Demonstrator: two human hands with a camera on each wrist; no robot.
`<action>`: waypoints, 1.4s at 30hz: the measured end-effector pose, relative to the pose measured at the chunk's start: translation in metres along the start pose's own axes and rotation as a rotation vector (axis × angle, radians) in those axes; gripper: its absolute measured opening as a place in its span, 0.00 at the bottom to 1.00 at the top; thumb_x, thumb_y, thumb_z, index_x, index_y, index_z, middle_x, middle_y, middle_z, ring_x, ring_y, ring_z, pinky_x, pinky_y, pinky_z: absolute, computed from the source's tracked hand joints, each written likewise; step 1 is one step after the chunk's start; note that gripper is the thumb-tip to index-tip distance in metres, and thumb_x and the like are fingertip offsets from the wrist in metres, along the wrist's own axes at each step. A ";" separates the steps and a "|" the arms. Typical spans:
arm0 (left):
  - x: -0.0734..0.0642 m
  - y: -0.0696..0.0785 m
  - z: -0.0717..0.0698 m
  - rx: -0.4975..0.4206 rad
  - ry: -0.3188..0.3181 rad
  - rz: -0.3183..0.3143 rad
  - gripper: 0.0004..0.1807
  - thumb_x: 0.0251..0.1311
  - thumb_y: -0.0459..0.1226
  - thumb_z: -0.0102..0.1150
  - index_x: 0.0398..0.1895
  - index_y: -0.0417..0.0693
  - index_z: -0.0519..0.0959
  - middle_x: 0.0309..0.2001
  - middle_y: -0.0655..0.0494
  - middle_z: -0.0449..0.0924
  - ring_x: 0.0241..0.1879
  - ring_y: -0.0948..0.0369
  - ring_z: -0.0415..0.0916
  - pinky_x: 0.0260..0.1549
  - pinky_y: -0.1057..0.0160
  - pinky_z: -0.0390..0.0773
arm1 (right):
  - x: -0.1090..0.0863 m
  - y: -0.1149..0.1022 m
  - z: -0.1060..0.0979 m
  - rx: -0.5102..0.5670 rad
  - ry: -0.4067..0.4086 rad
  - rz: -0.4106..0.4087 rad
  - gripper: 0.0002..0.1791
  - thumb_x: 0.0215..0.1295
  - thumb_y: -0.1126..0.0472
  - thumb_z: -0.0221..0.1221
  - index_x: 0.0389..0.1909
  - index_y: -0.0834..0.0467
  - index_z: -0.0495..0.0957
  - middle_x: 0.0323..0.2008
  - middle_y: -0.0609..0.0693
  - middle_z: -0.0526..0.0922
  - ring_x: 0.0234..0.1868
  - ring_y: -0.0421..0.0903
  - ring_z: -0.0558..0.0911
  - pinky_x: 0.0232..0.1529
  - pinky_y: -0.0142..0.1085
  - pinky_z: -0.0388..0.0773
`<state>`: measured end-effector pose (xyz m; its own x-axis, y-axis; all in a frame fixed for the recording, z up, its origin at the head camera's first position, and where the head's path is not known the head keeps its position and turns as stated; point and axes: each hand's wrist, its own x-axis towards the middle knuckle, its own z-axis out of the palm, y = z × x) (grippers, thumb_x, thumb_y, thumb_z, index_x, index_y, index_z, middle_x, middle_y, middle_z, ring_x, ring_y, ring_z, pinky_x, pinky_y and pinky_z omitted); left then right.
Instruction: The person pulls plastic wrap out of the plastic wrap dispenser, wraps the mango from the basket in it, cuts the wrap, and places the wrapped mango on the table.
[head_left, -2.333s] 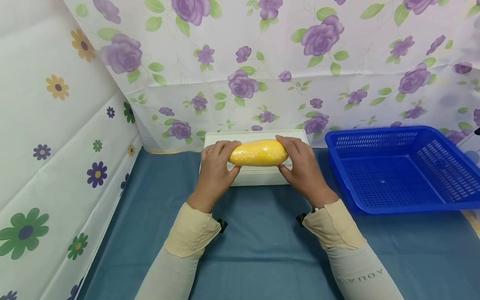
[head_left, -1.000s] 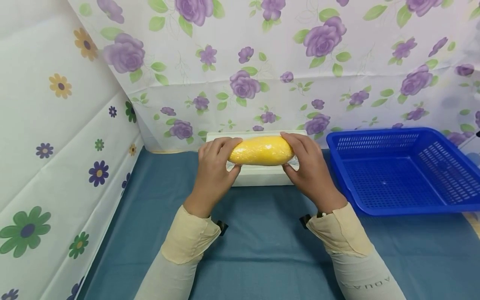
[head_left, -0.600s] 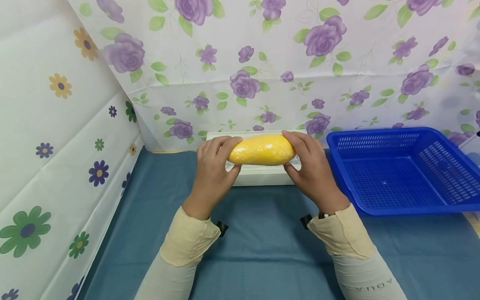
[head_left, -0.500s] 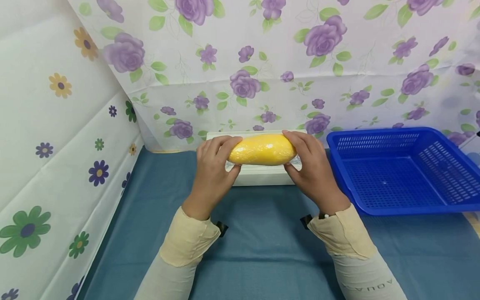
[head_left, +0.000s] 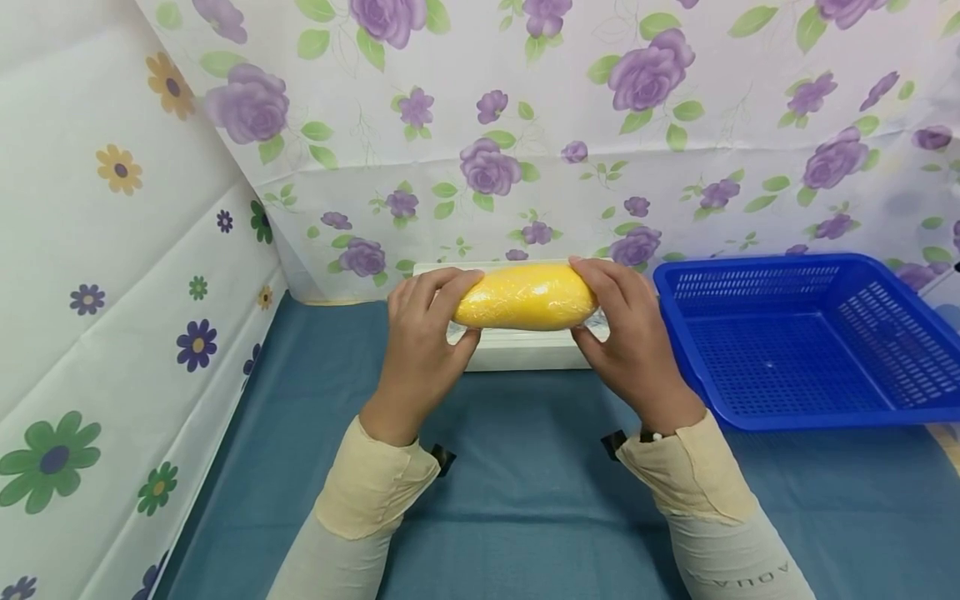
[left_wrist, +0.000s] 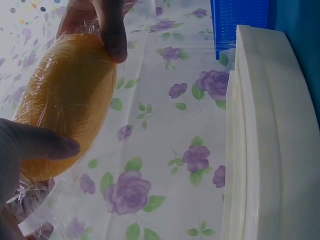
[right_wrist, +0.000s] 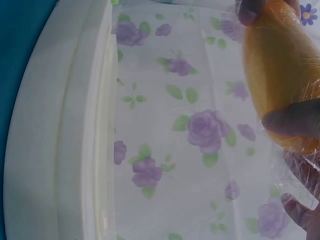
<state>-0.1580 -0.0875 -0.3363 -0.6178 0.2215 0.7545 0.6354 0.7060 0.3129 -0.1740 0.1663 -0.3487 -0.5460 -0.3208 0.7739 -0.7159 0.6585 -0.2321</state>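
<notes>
A yellow oblong fruit [head_left: 525, 297], wrapped in shiny cling film, is held level between both hands in front of the floral sheet. My left hand [head_left: 423, 342] grips its left end, thumb below and fingers on top. At the other end my right hand [head_left: 624, 333] grips it the same way. Crinkled loose film [left_wrist: 30, 197] bunches at the left end in the left wrist view. Behind and below the fruit lies a long white box [head_left: 525, 358], partly covered by fruit and hands. In the right wrist view the fruit [right_wrist: 280, 70] hangs apart from the white box [right_wrist: 50, 130].
A blue plastic basket [head_left: 765, 367] with slotted walls stands to the right, close beside my right hand. Blue-green cloth [head_left: 517, 500] covers the table. A floral sheet [head_left: 420, 67] rises at the back, and another flowered sheet [head_left: 67, 242] closes off the left.
Both hands have lifted the fruit slightly and brought it nearer the head camera. The right hand has shifted a little to the right. The grip stays the same; the box and basket have not moved.
</notes>
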 end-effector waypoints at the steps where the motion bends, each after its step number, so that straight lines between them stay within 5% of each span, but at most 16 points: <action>1: 0.000 0.000 0.000 0.000 0.004 0.004 0.30 0.53 0.27 0.71 0.62 0.49 0.77 0.55 0.47 0.76 0.57 0.49 0.72 0.64 0.41 0.62 | 0.000 -0.001 -0.001 0.000 0.002 0.000 0.43 0.52 0.74 0.72 0.71 0.58 0.67 0.62 0.62 0.74 0.62 0.61 0.75 0.63 0.59 0.66; 19: 0.001 0.008 -0.009 -0.021 0.072 0.059 0.28 0.55 0.27 0.70 0.61 0.48 0.77 0.55 0.47 0.77 0.54 0.48 0.73 0.61 0.42 0.64 | 0.005 -0.013 -0.009 0.026 0.099 -0.013 0.42 0.47 0.77 0.73 0.67 0.57 0.71 0.60 0.61 0.76 0.60 0.61 0.75 0.62 0.59 0.67; 42: 0.003 0.016 -0.018 -0.028 0.112 0.091 0.28 0.55 0.27 0.70 0.61 0.47 0.78 0.55 0.46 0.77 0.53 0.47 0.73 0.62 0.41 0.64 | 0.010 -0.018 -0.017 0.035 0.099 -0.047 0.42 0.49 0.77 0.73 0.67 0.59 0.71 0.60 0.62 0.75 0.61 0.61 0.74 0.63 0.58 0.66</action>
<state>-0.1416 -0.0875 -0.3184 -0.5026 0.2066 0.8395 0.7000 0.6672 0.2548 -0.1592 0.1635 -0.3270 -0.4667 -0.2806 0.8387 -0.7556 0.6194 -0.2132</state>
